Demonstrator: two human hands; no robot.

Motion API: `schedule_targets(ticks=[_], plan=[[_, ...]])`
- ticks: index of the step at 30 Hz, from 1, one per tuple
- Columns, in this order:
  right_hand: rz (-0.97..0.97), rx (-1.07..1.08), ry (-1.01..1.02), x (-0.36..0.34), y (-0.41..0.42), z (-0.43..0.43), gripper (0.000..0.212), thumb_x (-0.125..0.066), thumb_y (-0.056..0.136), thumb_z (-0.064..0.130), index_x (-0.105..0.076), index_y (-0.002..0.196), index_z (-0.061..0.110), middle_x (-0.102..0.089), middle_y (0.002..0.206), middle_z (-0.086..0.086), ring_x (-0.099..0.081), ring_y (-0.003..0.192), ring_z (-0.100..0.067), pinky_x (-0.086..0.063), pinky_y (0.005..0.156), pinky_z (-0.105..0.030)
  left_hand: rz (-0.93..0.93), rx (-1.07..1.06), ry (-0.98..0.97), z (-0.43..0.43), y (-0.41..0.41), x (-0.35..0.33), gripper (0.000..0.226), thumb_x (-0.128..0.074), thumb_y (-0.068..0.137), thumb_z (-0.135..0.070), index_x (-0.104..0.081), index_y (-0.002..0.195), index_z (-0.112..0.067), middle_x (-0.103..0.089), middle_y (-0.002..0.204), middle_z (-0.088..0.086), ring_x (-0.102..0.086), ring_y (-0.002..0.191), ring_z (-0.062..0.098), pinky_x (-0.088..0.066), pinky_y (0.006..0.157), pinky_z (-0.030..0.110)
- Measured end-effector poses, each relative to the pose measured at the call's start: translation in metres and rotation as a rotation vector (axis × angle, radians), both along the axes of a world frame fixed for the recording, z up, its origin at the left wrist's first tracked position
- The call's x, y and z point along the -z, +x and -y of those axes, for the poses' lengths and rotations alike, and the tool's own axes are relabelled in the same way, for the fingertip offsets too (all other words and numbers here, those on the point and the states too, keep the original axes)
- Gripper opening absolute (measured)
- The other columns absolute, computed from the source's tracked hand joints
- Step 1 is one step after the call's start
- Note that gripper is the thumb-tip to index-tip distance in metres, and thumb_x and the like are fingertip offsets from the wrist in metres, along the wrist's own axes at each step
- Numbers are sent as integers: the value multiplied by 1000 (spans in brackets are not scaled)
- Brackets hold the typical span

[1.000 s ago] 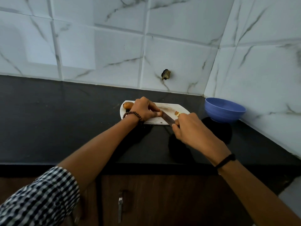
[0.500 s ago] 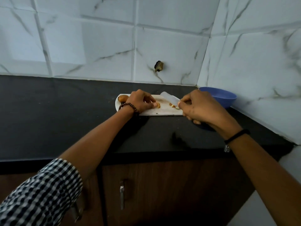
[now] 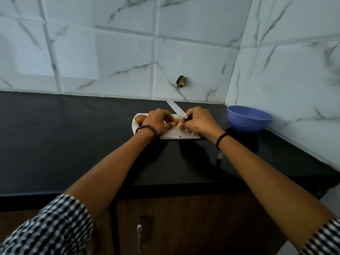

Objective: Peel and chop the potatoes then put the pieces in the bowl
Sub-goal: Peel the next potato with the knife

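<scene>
A white cutting board (image 3: 174,134) lies on the black counter. Over it my left hand (image 3: 158,122) holds a peeled potato piece (image 3: 176,123) with curled fingers. My right hand (image 3: 197,122) grips the knife handle, and the blade (image 3: 175,107) points up and away toward the wall. The two hands meet at the potato piece. An unpeeled orange-brown potato (image 3: 140,118) rests at the board's left end, partly hidden by my left hand. The blue bowl (image 3: 248,120) stands to the right of the board, apart from both hands.
The black counter (image 3: 64,135) stretches wide to the left. Marble-tiled walls close the back and right side, with a dark hole (image 3: 182,81) in the back wall. Brown cabinet doors with a metal handle (image 3: 139,234) are below the counter edge.
My right hand has turned the knife from lying across the board to pointing its blade up toward the wall, and has come in against my left hand at the potato piece.
</scene>
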State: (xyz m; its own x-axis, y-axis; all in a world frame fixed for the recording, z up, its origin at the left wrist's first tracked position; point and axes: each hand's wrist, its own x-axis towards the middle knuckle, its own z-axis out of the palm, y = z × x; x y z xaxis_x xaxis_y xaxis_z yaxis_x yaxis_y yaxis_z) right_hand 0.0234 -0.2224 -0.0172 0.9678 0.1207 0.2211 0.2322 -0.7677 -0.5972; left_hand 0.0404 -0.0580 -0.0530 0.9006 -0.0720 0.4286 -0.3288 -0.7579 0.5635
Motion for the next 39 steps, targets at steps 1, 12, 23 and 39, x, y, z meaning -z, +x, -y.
schedule_targets(ticks=[1, 12, 23, 39], plan=[[11, 3, -8, -1, 4, -1, 14, -75, 78, 5, -68, 90, 1, -70, 79, -15, -51, 41, -13, -36, 32, -17, 2, -5, 5, 0, 0, 0, 16, -73, 83, -30, -71, 93, -18, -67, 89, -7, -61, 86, 9, -46, 79, 22], [-86, -30, -31, -14, 30, -4, 9, -69, 90, 11, -62, 93, 5, -67, 63, -10, -43, 26, -6, -33, 33, -17, 5, -36, 7, 0, 7, 3, 21, -71, 84, -31, -72, 100, -17, -71, 101, -1, -59, 89, 9, -45, 81, 23], [29, 33, 65, -14, 45, -11, 21, -81, 78, 8, -66, 92, 5, -69, 75, -12, -54, 43, -15, -44, 40, -24, 13, -32, 0, 1, 7, 3, 21, -71, 83, -37, -74, 97, -21, -72, 98, -3, -60, 86, 8, -43, 79, 21], [-33, 44, 126, -9, -7, 24, 32, -56, 99, 32, -68, 94, 3, -75, 82, -14, -50, 43, -13, -36, 36, -20, -5, 149, 26, 10, 4, 2, 20, -73, 80, -46, -76, 88, -27, -69, 84, -17, -56, 78, -2, -46, 82, 24]])
